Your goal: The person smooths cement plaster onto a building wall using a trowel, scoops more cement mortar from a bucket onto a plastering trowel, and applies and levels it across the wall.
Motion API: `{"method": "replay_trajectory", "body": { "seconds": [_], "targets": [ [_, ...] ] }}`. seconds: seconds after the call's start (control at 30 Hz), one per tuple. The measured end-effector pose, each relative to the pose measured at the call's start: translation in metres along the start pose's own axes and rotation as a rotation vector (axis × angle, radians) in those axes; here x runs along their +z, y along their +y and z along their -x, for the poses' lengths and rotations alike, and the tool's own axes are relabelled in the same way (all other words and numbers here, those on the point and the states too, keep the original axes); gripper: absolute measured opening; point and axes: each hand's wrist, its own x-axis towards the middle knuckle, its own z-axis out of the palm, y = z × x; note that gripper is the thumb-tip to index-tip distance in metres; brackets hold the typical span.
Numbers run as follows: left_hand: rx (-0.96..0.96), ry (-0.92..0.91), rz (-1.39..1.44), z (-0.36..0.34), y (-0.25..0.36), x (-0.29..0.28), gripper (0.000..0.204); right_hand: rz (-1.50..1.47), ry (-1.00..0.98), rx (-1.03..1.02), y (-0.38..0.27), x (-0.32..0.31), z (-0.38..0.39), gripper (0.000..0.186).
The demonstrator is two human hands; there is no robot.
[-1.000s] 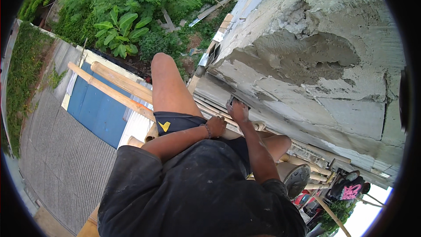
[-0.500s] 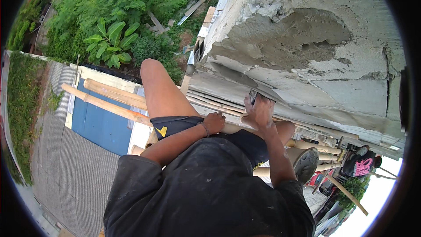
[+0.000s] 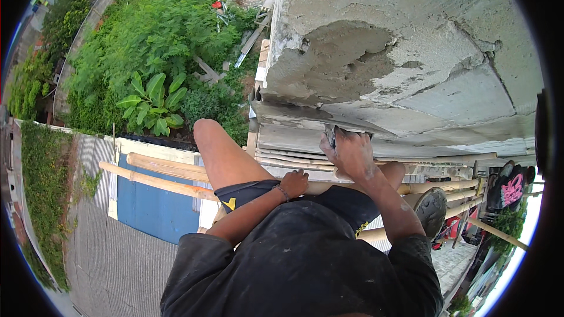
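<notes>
Edges: the grey block wall (image 3: 470, 97) ends at a vertical corner left of centre; beyond that corner, open air over green shrubs (image 3: 147, 35) well below. The wall's lower edge runs just ahead of the knees, with bamboo poles (image 3: 288, 158) close along it. Room for the right arm is tight forward against the wall, freer along its face to the right. On the left, two bamboo poles jut out past the thigh, above a blue panel (image 3: 155, 199) and a corrugated roof (image 3: 123, 252). A co-worker (image 3: 510, 191) is well apart, far right.

Hands: the right hand (image 3: 354, 152) is closed around a dark hand tool (image 3: 331, 134), held up at the wall's lower part, below the darker mortar patch (image 3: 338, 61). Tool mostly hidden by the fingers; exact kind cannot be told. The left hand (image 3: 295, 183) is at the lap, fingers loosely curled, to the left of and nearer the body than the tool; palm hidden, contents cannot be told.
</notes>
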Motion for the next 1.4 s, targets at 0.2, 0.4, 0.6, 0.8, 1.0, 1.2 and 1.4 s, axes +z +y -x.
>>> {"method": "replay_trajectory", "body": {
  "seconds": [0.2,0.4,0.6,0.8,1.0,1.2,1.4],
  "targets": [
    [0.02,-0.049,0.0,-0.002,-0.003,-0.001,0.028,0.008,0.197,-0.012,-0.021,-0.06,-0.007,0.034],
    [0.05,0.01,0.008,0.002,-0.006,0.005,0.028,-0.03,0.182,0.016,-0.023,-0.08,-0.009,0.033],
    [0.061,0.025,0.025,0.002,-0.01,0.007,0.028,-0.154,0.208,-0.016,-0.011,-0.12,-0.016,0.035],
    [0.053,0.004,0.015,0.002,-0.008,0.007,0.028,-0.27,0.234,0.011,-0.007,-0.145,-0.017,0.03],
    [0.073,0.029,0.002,0.001,-0.009,0.007,0.028,-0.423,0.279,0.123,0.011,-0.153,-0.009,0.038],
    [0.071,0.034,-0.015,0.001,-0.012,0.011,0.028,-0.515,0.404,0.227,0.035,-0.155,0.006,0.042],
    [0.053,0.043,-0.003,0.001,-0.012,0.013,0.028,-0.984,0.582,0.251,0.015,-0.102,0.031,0.042]
  ]
}}
